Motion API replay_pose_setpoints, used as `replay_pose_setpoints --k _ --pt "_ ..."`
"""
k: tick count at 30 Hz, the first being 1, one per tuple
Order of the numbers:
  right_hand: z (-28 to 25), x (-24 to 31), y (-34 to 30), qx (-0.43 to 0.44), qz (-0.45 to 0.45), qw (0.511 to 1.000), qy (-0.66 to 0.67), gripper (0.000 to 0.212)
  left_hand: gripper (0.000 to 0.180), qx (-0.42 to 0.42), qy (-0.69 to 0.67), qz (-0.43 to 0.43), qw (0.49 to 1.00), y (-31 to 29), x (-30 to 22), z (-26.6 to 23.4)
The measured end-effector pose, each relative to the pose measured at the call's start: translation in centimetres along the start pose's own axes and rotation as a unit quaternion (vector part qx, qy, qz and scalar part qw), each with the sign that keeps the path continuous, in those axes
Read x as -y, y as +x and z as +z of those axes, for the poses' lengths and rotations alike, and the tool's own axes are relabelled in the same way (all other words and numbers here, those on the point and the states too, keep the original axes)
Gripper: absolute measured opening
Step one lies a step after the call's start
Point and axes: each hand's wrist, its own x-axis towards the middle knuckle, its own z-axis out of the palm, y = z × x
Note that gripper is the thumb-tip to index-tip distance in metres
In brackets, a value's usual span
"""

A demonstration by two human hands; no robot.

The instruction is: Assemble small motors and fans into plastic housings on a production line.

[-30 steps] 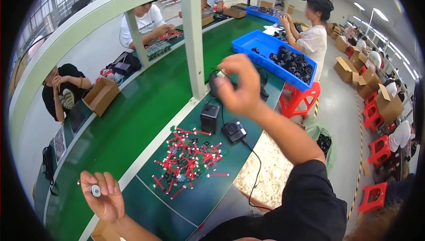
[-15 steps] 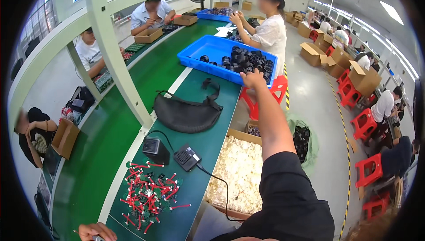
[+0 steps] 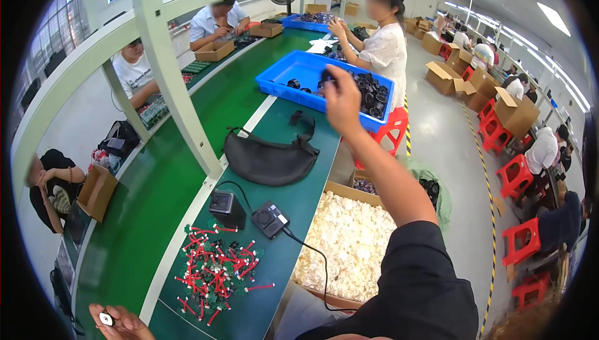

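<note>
My right hand (image 3: pixel 344 99) is raised over the near side of a blue plastic bin (image 3: pixel 281 93). Its fingers are closed on a black plastic ring-shaped part (image 3: pixel 327 76), partly hidden and blurred. Many similar black round parts (image 3: pixel 373 93) are heaped in the bin's right half. At the lower left edge my left hand (image 3: pixel 128 326) grips a small round piece with a white face (image 3: pixel 107 319); its exact kind is unclear. Between the hands, a heap of small green circuit boards with red wires (image 3: pixel 215 271) lies on the green bench (image 3: pixel 274 265).
A black waist bag (image 3: pixel 271 159), a dark box-shaped device (image 3: pixel 227 209) and a corded adapter (image 3: pixel 269 219) lie on the bench. Below its right edge stands a carton of cream-coloured small parts (image 3: pixel 343 246). A pale post (image 3: pixel 168 78) rises at left. A co-worker (image 3: pixel 384 53) stands behind the bin.
My right hand has come up and left out of the heap of black parts, now with one in its fingers. My left hand has turned, bringing the white-faced piece into sight.
</note>
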Motion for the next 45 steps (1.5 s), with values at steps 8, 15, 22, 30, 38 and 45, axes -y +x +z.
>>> replay_pose_setpoints --k 8,15,22,30,38,45 --pt "6.9 33.5 -6.3 0.149 0.010 0.785 0.601 0.068 0.049 -0.084 0.223 0.215 0.947 -2.2 -1.5 0.1" --pt "10.9 45.4 -11.9 0.224 0.154 0.575 0.772 0.061 0.038 -0.115 0.301 0.290 0.901 -0.3 -1.8 1.6" --pt "13.3 49.7 -14.6 0.327 0.175 0.529 0.763 0.060 0.032 -0.111 0.242 0.284 0.921 0.3 -4.2 -0.3" --pt "15.1 49.5 -15.2 0.352 0.192 0.493 0.772 0.059 0.030 -0.121 0.301 0.283 0.903 1.4 -3.8 -1.3" --pt "15.0 49.6 -15.1 0.330 0.210 0.530 0.752 0.061 0.028 -0.091 0.270 0.314 0.906 2.4 -3.5 -2.0" --pt "15.6 49.1 -15.1 0.348 0.225 0.504 0.758 0.061 0.032 -0.103 0.277 0.321 0.900 2.3 -3.2 -1.8"
